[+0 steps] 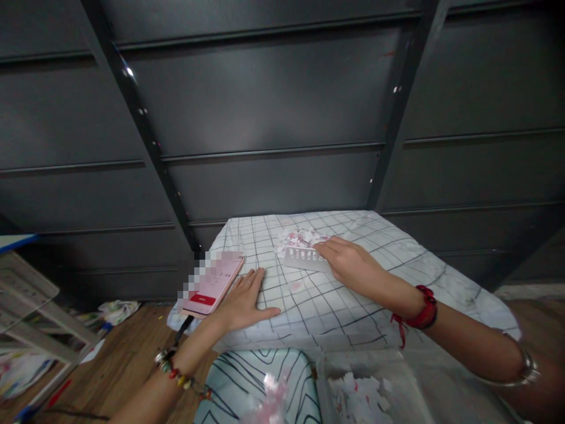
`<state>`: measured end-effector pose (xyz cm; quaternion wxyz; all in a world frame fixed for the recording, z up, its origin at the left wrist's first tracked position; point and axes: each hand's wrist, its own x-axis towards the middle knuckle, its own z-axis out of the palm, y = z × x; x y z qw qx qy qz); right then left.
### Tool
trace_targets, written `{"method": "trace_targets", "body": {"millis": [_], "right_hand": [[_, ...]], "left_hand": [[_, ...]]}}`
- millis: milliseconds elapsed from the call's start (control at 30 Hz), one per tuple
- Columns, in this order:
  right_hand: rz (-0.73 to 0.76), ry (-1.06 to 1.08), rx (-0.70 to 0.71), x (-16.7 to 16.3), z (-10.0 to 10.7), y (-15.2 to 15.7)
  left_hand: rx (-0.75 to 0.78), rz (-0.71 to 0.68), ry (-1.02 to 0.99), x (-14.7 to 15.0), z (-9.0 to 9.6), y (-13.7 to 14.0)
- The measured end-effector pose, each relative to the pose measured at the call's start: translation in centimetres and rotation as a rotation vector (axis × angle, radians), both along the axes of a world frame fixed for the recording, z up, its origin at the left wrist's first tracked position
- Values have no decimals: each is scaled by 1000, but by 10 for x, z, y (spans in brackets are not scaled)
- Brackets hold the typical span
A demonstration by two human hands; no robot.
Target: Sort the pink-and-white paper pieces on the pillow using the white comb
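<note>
Dark panelled wall (273, 100), brown floor (132, 347), apparently wooden.

tablecloth (309, 309): white, dark grid | slotted piece (304, 261): white | scraps (298, 237): white, pink | wristband (428, 309): red

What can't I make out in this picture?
All in the head view:
Phone: part of its screen, masked by pixel blocks.
White slotted piece: right end, hidden by the right hand.
Pink bundle: blurred, cut off by the bottom edge.
Clear bin: near side, cut off by the same edge.
</note>
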<state>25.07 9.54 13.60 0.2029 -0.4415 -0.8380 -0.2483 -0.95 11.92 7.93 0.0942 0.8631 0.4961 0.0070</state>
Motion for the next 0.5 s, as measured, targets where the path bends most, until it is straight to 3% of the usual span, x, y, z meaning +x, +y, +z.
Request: {"method": "trace_targets", "body": {"millis": [300, 500], "right_hand": [[110, 27, -12, -22, -6, -24], [139, 38, 39, -32, -5, -41]], "left_hand": [[-74, -14, -64, -20, -4, -2], [-243, -29, -151, -33, 3, -1]]}}
